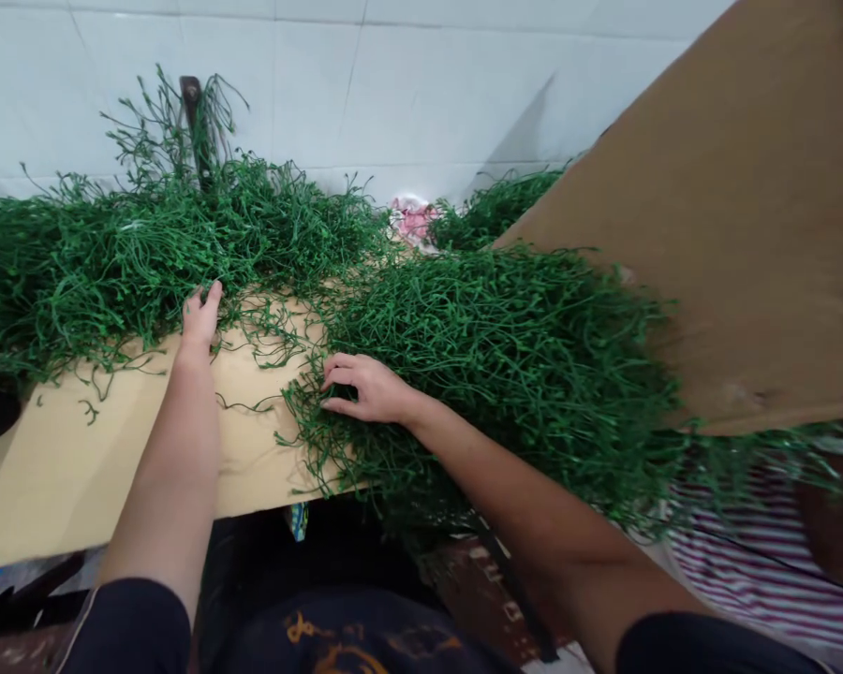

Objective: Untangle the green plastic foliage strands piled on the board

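Left hand (201, 316) part-open at green strands (130, 267); right hand (366, 388) curled, thumb-finger gap narrow.

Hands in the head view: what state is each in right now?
Left hand: at the left green pile's edge; grip cannot be told.
Right hand: partly open, fingers curled, by the right green pile.

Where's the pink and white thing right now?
In the head view, it sits above centre, against the tiled wall, between two heaps of green strands.
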A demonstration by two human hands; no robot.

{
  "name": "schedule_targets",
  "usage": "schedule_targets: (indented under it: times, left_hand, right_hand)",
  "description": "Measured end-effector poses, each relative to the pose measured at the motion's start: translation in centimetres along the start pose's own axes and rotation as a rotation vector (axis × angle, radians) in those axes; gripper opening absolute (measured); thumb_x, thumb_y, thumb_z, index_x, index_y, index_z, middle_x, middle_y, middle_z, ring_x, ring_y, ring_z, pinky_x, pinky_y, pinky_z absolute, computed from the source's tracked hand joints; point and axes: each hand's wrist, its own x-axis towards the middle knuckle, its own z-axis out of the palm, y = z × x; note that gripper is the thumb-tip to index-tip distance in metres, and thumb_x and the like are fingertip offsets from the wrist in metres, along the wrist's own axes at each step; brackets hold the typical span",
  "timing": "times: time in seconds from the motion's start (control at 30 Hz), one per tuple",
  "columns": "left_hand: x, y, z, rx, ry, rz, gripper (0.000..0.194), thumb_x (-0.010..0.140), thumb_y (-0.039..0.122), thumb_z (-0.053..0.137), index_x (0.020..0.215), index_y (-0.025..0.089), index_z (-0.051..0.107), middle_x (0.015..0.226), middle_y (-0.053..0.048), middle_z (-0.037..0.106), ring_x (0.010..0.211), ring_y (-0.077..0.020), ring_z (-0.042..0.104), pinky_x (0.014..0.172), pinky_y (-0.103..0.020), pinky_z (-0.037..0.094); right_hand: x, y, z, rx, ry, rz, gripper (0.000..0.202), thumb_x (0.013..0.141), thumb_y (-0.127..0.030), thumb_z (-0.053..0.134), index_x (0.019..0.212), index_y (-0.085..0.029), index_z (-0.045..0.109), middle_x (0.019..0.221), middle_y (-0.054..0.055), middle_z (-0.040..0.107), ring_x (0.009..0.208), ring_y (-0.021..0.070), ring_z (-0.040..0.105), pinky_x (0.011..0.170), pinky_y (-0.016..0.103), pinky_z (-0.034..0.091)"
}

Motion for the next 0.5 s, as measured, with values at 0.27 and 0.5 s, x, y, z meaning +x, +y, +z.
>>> schedule_targets:
  times: [0.27, 0.5]
  left_hand:
    - [-0.7, 0.3, 1.5, -0.283, 0.014, -0.110, 0.041, 0.091, 0.036, 0.033, 0.077, 0.015, 0.065, 0.064, -0.002, 0.057, 0.071, -0.0139, 0.058, 0.078, -0.027, 0.046]
    - [-1.1, 0.1, 2.8, -0.312, -0.020, -0.185, 0.030, 0.087, 0.026, 0.046, 0.064, 0.016, 0.062, 0.055, 0.000, 0.054, 0.061, -0.0138, 0.053, 0.071, -0.027, 0.044]
  right_hand:
    - [-0.6, 0.4, 0.6, 0.034, 0.124, -0.018, 0.027, 0.084, -0.039, 0.051, 0.081, -0.014, 0.062, 0.092, 0.012, 0.062, 0.089, 0.0189, 0.061, 0.084, 0.033, 0.050]
    - [-0.5, 1.1, 1.1, -0.018, 0.215, -0.035, 0.018, 0.083, -0.031, 0.051, 0.081, -0.016, 0.060, 0.087, 0.011, 0.063, 0.082, 0.0175, 0.062, 0.077, 0.031, 0.053]
